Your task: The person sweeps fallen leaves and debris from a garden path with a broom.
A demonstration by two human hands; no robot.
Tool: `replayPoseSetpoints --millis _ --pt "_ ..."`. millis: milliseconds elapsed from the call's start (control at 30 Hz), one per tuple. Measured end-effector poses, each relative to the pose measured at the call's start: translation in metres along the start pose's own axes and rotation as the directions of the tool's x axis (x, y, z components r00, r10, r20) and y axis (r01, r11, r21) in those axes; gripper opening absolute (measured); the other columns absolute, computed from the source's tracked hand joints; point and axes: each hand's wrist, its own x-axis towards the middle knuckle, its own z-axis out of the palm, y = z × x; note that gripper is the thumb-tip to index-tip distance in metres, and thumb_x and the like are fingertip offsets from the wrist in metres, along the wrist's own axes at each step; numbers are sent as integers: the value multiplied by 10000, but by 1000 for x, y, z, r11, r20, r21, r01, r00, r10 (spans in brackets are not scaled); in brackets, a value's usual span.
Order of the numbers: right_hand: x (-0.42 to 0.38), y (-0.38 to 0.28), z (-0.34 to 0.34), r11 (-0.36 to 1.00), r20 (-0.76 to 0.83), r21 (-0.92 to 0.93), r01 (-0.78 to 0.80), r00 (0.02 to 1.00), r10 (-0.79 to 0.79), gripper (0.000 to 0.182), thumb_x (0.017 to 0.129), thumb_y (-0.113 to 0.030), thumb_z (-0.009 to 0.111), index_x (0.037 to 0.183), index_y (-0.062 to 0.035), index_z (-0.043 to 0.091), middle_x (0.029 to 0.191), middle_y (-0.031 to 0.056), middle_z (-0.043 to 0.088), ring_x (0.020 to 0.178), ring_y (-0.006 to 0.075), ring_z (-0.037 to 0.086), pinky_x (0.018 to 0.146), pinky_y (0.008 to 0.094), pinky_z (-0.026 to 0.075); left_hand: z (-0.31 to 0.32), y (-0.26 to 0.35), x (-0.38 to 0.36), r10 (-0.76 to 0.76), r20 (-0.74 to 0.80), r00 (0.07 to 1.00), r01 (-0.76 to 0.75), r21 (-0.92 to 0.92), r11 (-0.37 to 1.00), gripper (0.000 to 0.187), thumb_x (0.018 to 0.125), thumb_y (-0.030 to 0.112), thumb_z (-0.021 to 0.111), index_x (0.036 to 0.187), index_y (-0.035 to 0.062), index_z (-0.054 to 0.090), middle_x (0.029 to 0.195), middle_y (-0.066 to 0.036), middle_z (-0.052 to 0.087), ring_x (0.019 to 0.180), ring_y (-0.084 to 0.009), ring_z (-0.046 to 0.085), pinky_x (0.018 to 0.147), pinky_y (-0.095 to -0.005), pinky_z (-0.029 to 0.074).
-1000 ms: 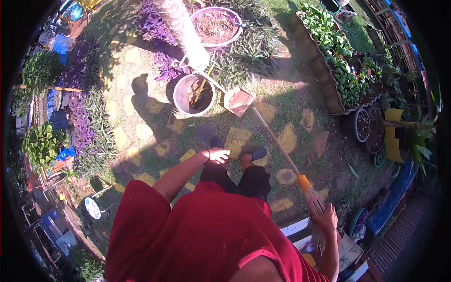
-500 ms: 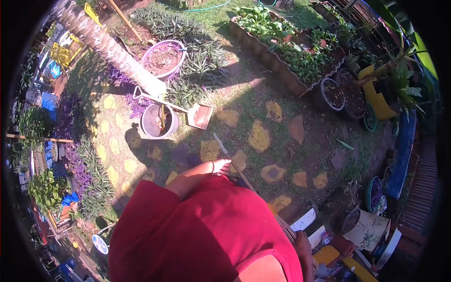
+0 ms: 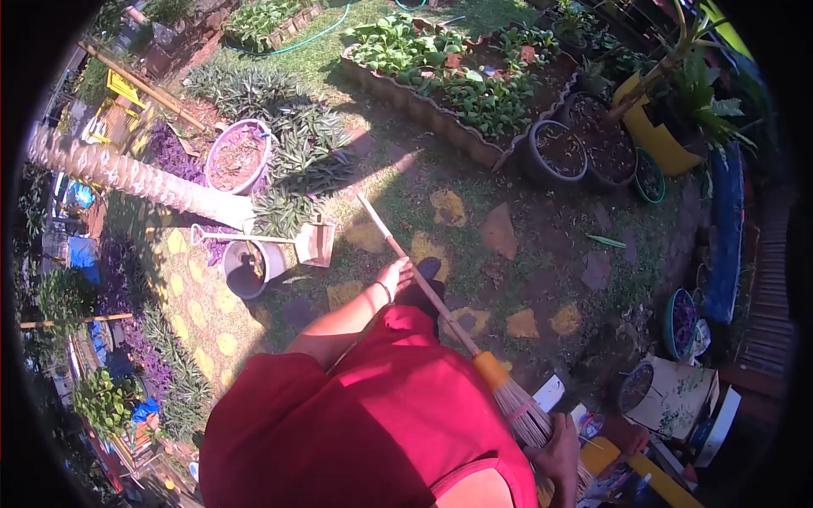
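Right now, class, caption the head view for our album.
Broom in the garden: right hand gripping its bristles, left hand at its stick, yellow stepping stones around.

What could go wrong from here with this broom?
Your right hand grips the broom by its bristles, which might bend or slip. The handle points forward, so a swing might knock the dustpan. The dustpan's own handle seems to cross the pot, so a bump could dislodge it.

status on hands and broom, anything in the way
Right hand on broom bristles, left hand at handle. Dustpan by grey bucket, clear of handle.
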Motion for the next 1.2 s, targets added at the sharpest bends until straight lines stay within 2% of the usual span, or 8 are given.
replayPoseSetpoints --millis 100,200,333,433,667,733,900,1200 --pt "19 0 -42 996 -20 21 -82 996 83 681 528 -244 815 1126 -34 564 1013 167 530 974 369 576 848 448 489 40 24 52 -265 -121 956 236 -214 948 758 900 558 543 1478 114 336 1449 -86 458 1296 -264 467 1087 -445 365" --pt "34 26 -75 985 -63 109 -134 988 142 678 526 -251 823 1116 -35 567 995 156 525 972 357 559 841 444 483 151 70 60 -394 159 905 422 -225 878 834 842 647 542 1419 69 372 1429 -118 453 1329 -295 434 1117 -446 322" --pt "42 75 -87 943 -98 207 -260 954 284 716 522 -266 832 1145 -32 566 1010 164 517 1001 360 527 887 436 461 310 92 76 -288 341 895 403 -344 848 519 861 557 605 1058 81 542 959 -67 552 889 -221 550 883 -399 467" --pt "44 123 -66 870 -73 357 -339 919 387 791 528 -265 838 1225 -36 543 1059 176 519 1050 366 513 931 443 445 416 96 79 -217 460 861 365 -262 893 327 959 352 571 724 163 444 561 55 364 472 -82 361 527 -259 377" --pt "67 260 0 688 -68 561 -461 803 593 1166 523 -295 916 1485 -80 293 1396 245 344 1326 423 305 1127 488 298 666 52 17 -236 661 712 277 45 960 502 982 359 527 552 208 316 435 64 249 365 -86 275 427 -245 308" --pt "84 318 -13 623 -142 660 -419 746 651 1326 494 -351 952 1534 -95 172 1489 284 201 1400 444 184 1166 515 241 735 32 -13 -169 733 658 171 73 983 521 982 335 513 523 207 303 411 56 239 351 -94 259 420 -259 294" --pt "148 430 -150 603 -469 796 -52 577 669 957 730 -255 834 1497 -81 287 1442 190 363 1375 362 331 1154 448 281 895 -54 -73 -95 821 562 -77 166 983 485 953 265 544 526 192 325 419 31 275 353 -113 262 458 -281 335" --pt "236 573 -399 564 -824 542 622 265 500 1216 642 -465 883 1544 -86 162 1502 146 316 1366 327 365 1173 478 253 1122 -178 -93 -218 934 282 -682 355 640 360 890 289 700 626 78 576 557 68 472 499 -32 427 472 -260 346"
